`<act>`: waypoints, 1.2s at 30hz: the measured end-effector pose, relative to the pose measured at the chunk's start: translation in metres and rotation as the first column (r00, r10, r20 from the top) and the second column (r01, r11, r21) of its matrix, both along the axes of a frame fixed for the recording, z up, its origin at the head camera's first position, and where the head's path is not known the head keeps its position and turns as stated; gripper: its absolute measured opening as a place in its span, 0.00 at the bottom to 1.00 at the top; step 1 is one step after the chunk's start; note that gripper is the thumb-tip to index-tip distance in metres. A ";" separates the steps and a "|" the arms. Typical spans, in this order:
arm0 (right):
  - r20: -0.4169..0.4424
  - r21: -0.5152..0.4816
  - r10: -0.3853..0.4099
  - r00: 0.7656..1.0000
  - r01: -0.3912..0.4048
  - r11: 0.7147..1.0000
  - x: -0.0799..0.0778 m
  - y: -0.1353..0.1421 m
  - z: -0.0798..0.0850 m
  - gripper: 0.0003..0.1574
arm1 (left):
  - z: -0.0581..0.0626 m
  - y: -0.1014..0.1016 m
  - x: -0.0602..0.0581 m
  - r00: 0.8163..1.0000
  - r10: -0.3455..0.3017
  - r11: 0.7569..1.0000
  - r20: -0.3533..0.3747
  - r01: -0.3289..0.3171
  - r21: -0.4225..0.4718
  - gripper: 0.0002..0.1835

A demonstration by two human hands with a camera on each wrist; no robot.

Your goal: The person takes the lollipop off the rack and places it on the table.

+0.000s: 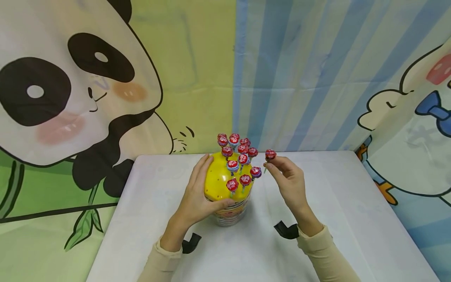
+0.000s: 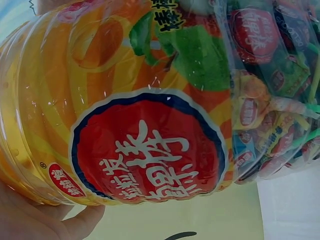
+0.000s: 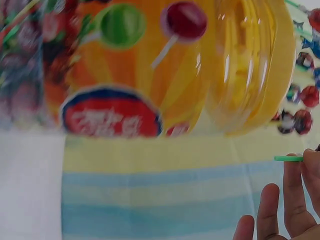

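A clear plastic jar with a yellow lid stands upright on the table. Several red-wrapped lollipops stick up out of the lid. My left hand grips the lid's left side, thumb across the front. To the right of the lid, my right hand pinches a separate lollipop by its stick, head up. That green stick pokes out between fingertips in the right wrist view. Through the jar wall, more wrapped lollipops show beside the orange label in the left wrist view.
The white table runs back to a wall of printed cloth with a panda and blue stripes. Black straps hang at both wrists, above the table.
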State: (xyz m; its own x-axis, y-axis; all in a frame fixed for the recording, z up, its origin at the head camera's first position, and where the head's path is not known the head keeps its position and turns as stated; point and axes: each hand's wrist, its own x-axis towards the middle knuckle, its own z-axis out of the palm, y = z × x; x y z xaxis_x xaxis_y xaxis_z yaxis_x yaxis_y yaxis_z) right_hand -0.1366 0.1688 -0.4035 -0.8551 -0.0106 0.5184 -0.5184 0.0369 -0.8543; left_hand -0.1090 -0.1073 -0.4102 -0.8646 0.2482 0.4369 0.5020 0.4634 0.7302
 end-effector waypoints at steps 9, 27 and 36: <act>0.080 0.001 -0.064 0.995 0.064 0.998 -0.017 0.029 -0.018 0.10 | 0.000 0.000 0.000 1.000 0.000 1.000 0.000 0.000 0.001 0.62; 0.327 0.141 -0.211 0.921 0.173 0.975 -0.063 0.062 -0.068 0.17 | -0.001 0.001 0.000 1.000 -0.002 1.000 0.004 0.001 0.006 0.62; 0.462 0.258 -0.262 0.847 0.155 0.954 -0.096 0.068 -0.102 0.21 | -0.001 0.000 0.000 1.000 -0.002 1.000 0.005 0.002 0.006 0.62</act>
